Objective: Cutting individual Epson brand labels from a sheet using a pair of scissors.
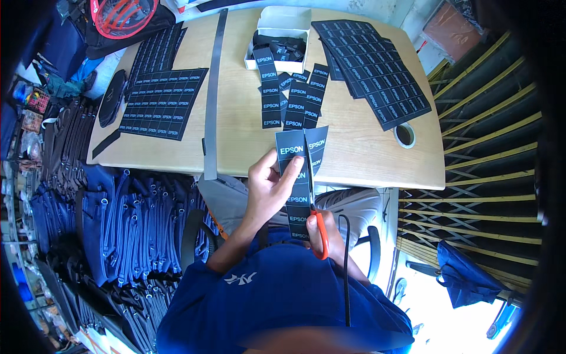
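Scissors (315, 221) gripped in right hand (330, 233), label strip (298, 177) pinched taut by left hand (268, 189): cut squarely between labels.

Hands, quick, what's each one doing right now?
Left hand: closed, pinching the dark label strip.
Right hand: closed on the red-handled scissors, which are cutting along the strip.
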`<state>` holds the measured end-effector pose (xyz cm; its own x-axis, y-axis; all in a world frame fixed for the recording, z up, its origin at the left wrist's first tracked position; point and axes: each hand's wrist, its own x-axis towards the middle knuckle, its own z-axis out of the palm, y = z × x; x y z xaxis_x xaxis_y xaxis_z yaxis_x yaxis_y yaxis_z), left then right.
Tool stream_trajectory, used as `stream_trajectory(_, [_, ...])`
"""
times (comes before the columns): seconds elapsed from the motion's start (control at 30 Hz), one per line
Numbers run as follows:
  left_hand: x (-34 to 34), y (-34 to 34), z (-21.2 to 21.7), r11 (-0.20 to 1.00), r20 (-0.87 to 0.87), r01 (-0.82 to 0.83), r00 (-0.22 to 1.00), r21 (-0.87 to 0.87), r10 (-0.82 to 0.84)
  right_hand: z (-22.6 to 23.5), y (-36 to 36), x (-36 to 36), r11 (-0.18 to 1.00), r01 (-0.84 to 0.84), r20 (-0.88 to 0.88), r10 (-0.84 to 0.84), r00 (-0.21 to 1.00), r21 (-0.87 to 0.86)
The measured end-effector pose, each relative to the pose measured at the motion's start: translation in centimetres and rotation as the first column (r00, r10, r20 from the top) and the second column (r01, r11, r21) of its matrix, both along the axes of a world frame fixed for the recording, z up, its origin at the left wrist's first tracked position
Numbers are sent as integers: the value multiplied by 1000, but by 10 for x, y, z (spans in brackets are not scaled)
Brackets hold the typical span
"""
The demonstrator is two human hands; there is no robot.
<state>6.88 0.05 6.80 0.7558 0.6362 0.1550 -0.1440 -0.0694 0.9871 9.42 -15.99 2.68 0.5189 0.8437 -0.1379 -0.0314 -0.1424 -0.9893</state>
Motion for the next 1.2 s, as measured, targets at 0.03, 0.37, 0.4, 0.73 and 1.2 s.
stream_trajectory(0.03, [1,2,-1,1000,0,0,1000,0,0,-2,0,-1,1000,23,40,-23,999,-9])
stream_trajectory(0.37, [7,6,-2,996,10,-37,999,80,36,12,3,-1,998,46,233,-57,971,51])
stream_trajectory(0.4, [7,4,-5,997,27,-16,1000,73,14,12,5,-1,994,79,259,-97,961,79])
stream_trajectory(0.73, [24,10,-1,999,48,29,998,38,-31,14,16,11,990,142,254,-136,958,-5])
stream_trajectory(1.2, [87,74,9,998,153,34,988,-51,-26,61,68,65,970,236,-143,-226,964,56])
